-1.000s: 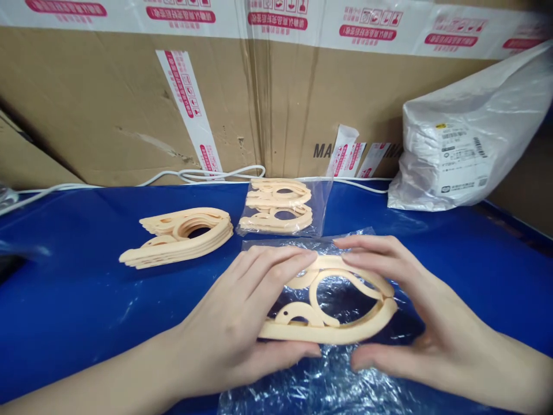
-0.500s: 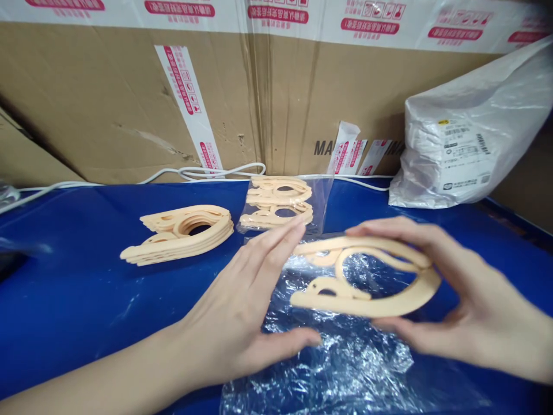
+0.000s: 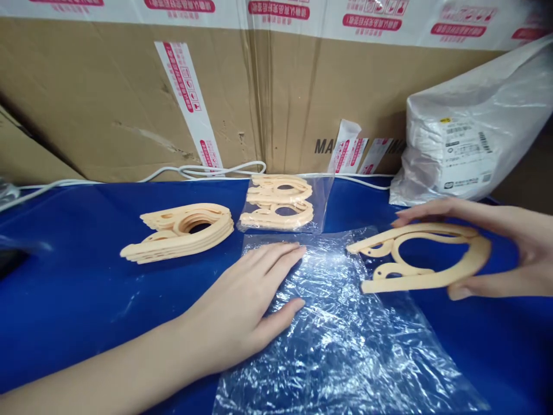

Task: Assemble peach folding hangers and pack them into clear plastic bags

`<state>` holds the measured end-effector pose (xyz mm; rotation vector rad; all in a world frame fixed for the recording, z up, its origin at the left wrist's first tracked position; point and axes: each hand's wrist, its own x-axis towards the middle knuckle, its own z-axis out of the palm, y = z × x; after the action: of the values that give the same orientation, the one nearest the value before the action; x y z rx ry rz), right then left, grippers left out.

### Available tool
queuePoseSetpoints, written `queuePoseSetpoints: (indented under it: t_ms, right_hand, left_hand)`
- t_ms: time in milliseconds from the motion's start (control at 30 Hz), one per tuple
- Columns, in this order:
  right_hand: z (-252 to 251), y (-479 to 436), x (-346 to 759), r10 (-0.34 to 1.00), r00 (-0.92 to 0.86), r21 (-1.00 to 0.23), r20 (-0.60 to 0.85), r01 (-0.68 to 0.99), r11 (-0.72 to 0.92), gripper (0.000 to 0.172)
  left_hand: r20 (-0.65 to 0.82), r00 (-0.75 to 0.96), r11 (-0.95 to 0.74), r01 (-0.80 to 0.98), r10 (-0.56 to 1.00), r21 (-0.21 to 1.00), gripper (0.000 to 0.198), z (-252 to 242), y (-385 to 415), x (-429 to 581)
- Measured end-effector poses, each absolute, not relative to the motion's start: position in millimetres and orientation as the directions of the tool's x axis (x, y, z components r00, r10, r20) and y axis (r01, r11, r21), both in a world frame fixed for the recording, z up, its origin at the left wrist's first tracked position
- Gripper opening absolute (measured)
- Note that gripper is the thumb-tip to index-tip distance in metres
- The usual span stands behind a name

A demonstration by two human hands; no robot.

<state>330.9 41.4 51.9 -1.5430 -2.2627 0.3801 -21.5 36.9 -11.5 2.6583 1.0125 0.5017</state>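
My right hand (image 3: pixel 514 248) grips a beige folding hanger (image 3: pixel 415 281) by its rounded end, fingers above and thumb below. The hanger is folded, its two arms pointing left, over the right edge of a clear plastic bag (image 3: pixel 345 346). Palm down, my left hand (image 3: pixel 254 288) rests on the left part of that crinkled bag, thumb apart from the fingers, holding nothing. Left of it lies a stack of several similar folded hangers (image 3: pixel 190 246). Beyond its fingertips, more beige hangers (image 3: pixel 276 221) lie inside a smaller clear bag (image 3: pixel 318 202).
A large cardboard box (image 3: pixel 129 109) with printed tape stands along the back of the blue surface (image 3: pixel 86 305). A white cable (image 3: pixel 164 170) runs along its base. At the back right stands a white plastic parcel bag (image 3: pixel 423 155) with a label.
My right hand has moved the hanger to the right, away from my left hand. My left hand has come down flat onto the clear bag.
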Motion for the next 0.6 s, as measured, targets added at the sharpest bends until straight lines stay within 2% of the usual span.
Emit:
queuePoseSetpoints:
  t_ms: [33, 67, 167, 300, 400, 500, 533, 600]
  right_hand:
    - [49, 42, 326, 0.91, -0.406, -0.411, 0.087, 0.817, 0.404, 0.073]
    - [46, 43, 320, 0.89, -0.449, -0.396, 0.083, 0.804, 0.443, 0.073]
    - [33, 42, 291, 0.852, -0.485, -0.298, 0.197, 0.798, 0.523, 0.07]
    - [17, 39, 265, 0.809, -0.533, -0.201, 0.249, 0.788, 0.581, 0.073]
    - [15, 43, 274, 0.825, -0.511, -0.155, 0.243, 0.819, 0.553, 0.076]
    - [19, 49, 291, 0.832, -0.526, -0.167, 0.177, 0.817, 0.552, 0.058]
    - [20, 51, 295, 0.829, -0.534, -0.193, 0.166, 0.807, 0.558, 0.049]
    - [19, 52, 295, 0.83, -0.533, -0.255, 0.166, 0.79, 0.558, 0.042]
  left_hand:
    - [0.226, 0.7, -0.728, 0.594, 0.678, 0.344, 0.052, -12, 37, -21]
    - [0.224, 0.702, -0.729, 0.595, 0.677, 0.338, 0.053, -12, 37, -21]
    - [0.216, 0.714, -0.74, 0.598, 0.666, 0.307, 0.059, -13, 38, -22]
    - [0.211, 0.774, -0.798, 0.543, 0.596, 0.261, 0.052, -11, 38, -22]
    - [0.207, 0.798, -0.819, 0.517, 0.566, 0.25, 0.049, -9, 39, -22]
    - [0.235, 0.813, -0.844, 0.492, 0.533, 0.212, 0.048, -8, 39, -20]
    - [0.261, 0.825, -0.864, 0.467, 0.502, 0.187, 0.046, -7, 39, -20]
    - [0.32, 0.861, -0.918, 0.377, 0.396, 0.121, 0.039, -5, 37, -19]
